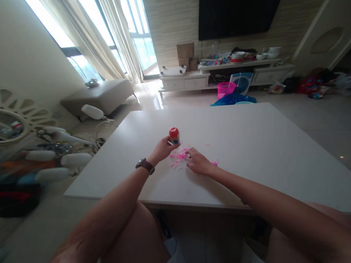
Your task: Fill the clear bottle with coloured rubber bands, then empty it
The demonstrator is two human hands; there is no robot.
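Note:
A small bottle with a red cap and a coloured label is in my left hand, held up over the white table. On the tabletop just below it lies a loose scatter of small pink and white pieces, too small to name. My right hand is at the right side of this scatter, its fingers bent down towards the pieces. Whether a piece is between those fingertips cannot be made out. More bright pink pieces show just beyond my right wrist.
Beyond the table's far edge are a pink basket and a blue object. A low white cabinet stands at the wall under a television. To the left are a grey bench and a blurred rack with white padded arms.

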